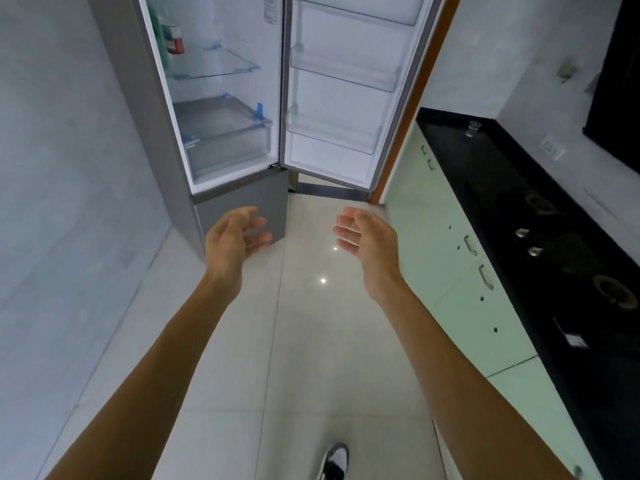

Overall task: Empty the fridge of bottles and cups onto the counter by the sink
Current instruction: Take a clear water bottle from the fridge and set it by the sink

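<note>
White tile floor (311, 341) w/ a shoe (334, 460) at the bottom edge. Out front, left hand (232, 240) & right hand (367, 237), palms facing, fingers loosely spread, holding nothing. Beyond them the fridge (242, 202) stands open, bottles (171, 36) up top on its left side. Clear cup (472, 128) sits on the black counter (519, 188), far right.

grey fridge (239, 206), black counter (519, 202), pale green cabinets (433, 237), white floor tiles (311, 341)

The fridge (156, 116) runs off the top edge, cropping the bottles (172, 38) at its left wall; their labels blur. Fingertips of the left hand (230, 237) smear. A shoe (334, 462) is clipped by the bottom edge
</note>
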